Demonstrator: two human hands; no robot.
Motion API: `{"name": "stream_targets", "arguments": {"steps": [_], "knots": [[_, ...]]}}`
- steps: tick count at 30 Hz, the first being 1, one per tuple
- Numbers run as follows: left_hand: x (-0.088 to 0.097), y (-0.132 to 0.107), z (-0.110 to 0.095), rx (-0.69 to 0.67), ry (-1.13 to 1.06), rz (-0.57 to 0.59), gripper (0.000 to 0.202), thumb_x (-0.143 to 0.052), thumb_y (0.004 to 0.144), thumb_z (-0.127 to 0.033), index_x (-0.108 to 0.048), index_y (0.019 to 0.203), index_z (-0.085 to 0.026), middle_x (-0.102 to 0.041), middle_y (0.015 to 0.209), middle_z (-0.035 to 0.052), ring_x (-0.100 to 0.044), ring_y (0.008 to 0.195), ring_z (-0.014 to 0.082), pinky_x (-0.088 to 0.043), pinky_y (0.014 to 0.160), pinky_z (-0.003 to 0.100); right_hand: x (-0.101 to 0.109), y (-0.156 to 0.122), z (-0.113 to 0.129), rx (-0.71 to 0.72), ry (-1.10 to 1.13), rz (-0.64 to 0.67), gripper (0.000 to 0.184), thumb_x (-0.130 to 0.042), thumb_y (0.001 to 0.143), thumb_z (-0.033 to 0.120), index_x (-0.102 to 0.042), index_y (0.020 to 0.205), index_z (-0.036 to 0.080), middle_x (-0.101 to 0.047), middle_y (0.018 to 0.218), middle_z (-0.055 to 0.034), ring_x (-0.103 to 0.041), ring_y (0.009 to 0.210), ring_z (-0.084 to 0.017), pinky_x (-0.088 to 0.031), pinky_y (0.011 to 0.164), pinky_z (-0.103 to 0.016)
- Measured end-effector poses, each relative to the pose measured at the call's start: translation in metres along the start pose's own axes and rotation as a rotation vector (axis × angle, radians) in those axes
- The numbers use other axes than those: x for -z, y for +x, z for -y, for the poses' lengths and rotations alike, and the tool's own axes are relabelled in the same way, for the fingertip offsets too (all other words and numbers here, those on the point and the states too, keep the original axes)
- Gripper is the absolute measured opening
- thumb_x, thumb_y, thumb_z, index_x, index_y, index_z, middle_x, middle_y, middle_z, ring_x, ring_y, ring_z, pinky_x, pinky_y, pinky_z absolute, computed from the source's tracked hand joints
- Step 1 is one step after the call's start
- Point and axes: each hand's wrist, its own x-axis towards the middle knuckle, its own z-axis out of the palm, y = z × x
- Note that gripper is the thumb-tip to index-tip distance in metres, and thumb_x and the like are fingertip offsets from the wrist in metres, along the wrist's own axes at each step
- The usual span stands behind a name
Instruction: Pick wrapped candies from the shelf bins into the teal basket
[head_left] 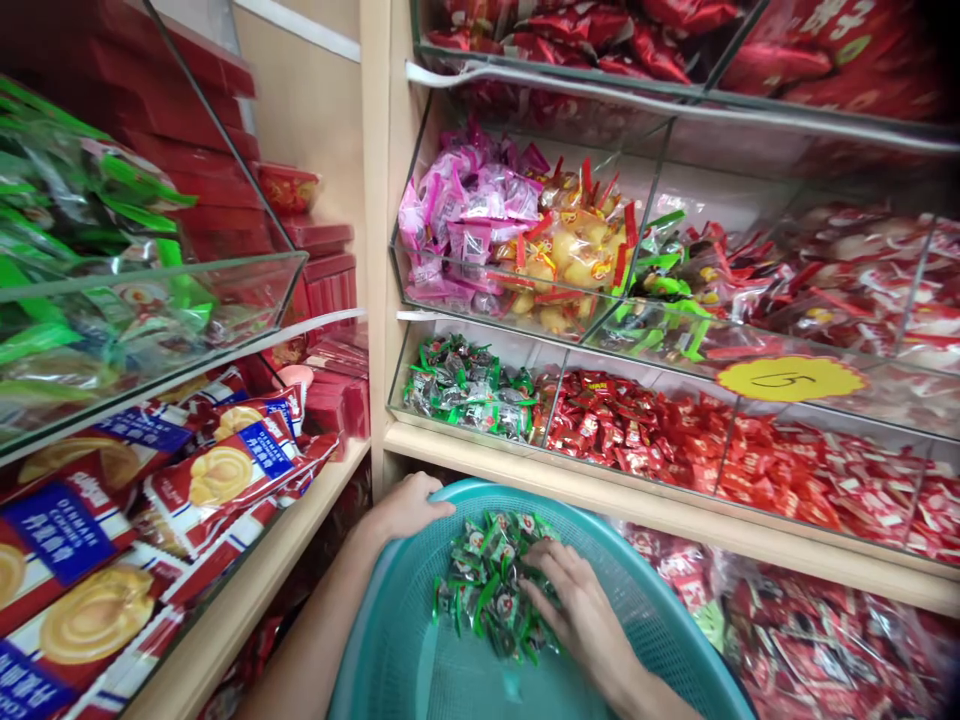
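A teal plastic basket (pixel 660 590) with mesh sides is in front of me at the bottom of the view. My left hand (pixel 411 508) is closed around its far left rim. Inside, small candies (pixel 491 580) in clear and green wrappers lie in a loose pile. My right hand (pixel 574 595) reaches into the basket from the lower right, its fingers bent, apart and touching the right side of the pile. The right thumb is hidden, as is whatever lies under the palm.
Behind the basket, a wooden shelf edge (pixel 480 450) runs under clear bins of green-wrapped candies (pixel 472 390) and red candies (pixel 615 420). Cookie packs (pixel 232 465) fill the left shelf. A yellow price tag (pixel 791 380) hangs on the right. Bagged red packets (pixel 825 630) sit below the shelf.
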Motion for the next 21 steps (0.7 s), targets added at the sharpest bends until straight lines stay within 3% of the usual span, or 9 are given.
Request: {"name": "stream_targets", "arguments": {"steps": [4, 7, 11, 14, 17, 21], "knots": [[0.0, 0.0, 0.0, -0.012, 0.009, -0.01, 0.032, -0.053, 0.071, -0.044, -0.059, 0.065, -0.014, -0.06, 0.065, -0.0004, -0.053, 0.064, 0.0164, -0.032, 0.054, 0.022, 0.008, 0.001, 0.008, 0.06, -0.044, -0.017, 0.015, -0.047, 0.087, 0.03, -0.054, 0.099, 0.025, -0.059, 0.102, -0.0041, -0.055, 0.092, -0.02, -0.045, 0.076, -0.035], [-0.002, 0.002, 0.001, -0.014, -0.016, 0.001, 0.032, -0.053, 0.071, -0.044, -0.061, 0.068, -0.013, -0.06, 0.066, -0.0001, -0.054, 0.065, 0.0169, -0.033, 0.054, 0.022, 0.027, 0.015, 0.023, 0.153, -0.085, -0.054, 0.019, -0.048, 0.087, 0.033, -0.053, 0.104, 0.026, -0.059, 0.101, -0.0048, -0.055, 0.091, -0.02, -0.044, 0.075, -0.035], [-0.005, 0.004, 0.004, 0.014, -0.039, 0.012, 0.034, -0.054, 0.071, -0.046, -0.063, 0.071, -0.014, -0.061, 0.067, 0.0002, -0.054, 0.064, 0.0172, -0.033, 0.053, 0.022, 0.068, 0.069, 0.05, 0.314, -0.153, -0.227, 0.02, -0.044, 0.089, 0.027, -0.052, 0.106, 0.022, -0.059, 0.1, -0.007, -0.053, 0.091, -0.02, -0.041, 0.074, -0.034], [-0.005, 0.003, 0.004, 0.013, -0.025, -0.007, 0.033, -0.054, 0.07, -0.046, -0.063, 0.07, -0.014, -0.062, 0.068, 0.0008, -0.054, 0.066, 0.0173, -0.033, 0.053, 0.022, 0.092, 0.122, 0.064, 0.334, -0.325, -0.355, 0.022, -0.042, 0.089, 0.023, -0.053, 0.107, 0.02, -0.057, 0.106, -0.0079, -0.05, 0.091, -0.021, -0.037, 0.072, -0.033], [-0.004, 0.002, 0.002, 0.014, 0.008, -0.011, 0.031, -0.054, 0.071, -0.044, -0.063, 0.069, -0.014, -0.063, 0.069, 0.0019, -0.056, 0.067, 0.0181, -0.033, 0.053, 0.022, 0.101, 0.162, 0.069, 0.333, -0.545, -0.328, 0.02, -0.047, 0.087, 0.023, -0.055, 0.104, 0.019, -0.058, 0.106, -0.0077, -0.049, 0.087, -0.023, -0.034, 0.067, -0.033], [-0.001, 0.0, 0.0, 0.047, 0.069, -0.032, 0.029, -0.055, 0.07, -0.043, -0.062, 0.067, -0.015, -0.064, 0.069, 0.0037, -0.057, 0.068, 0.0199, -0.034, 0.053, 0.024, 0.098, 0.181, 0.057, 0.348, -0.619, -0.283, 0.018, -0.041, 0.09, 0.023, -0.059, 0.09, 0.019, -0.061, 0.093, -0.0068, -0.05, 0.083, -0.021, -0.032, 0.067, -0.032]]}}
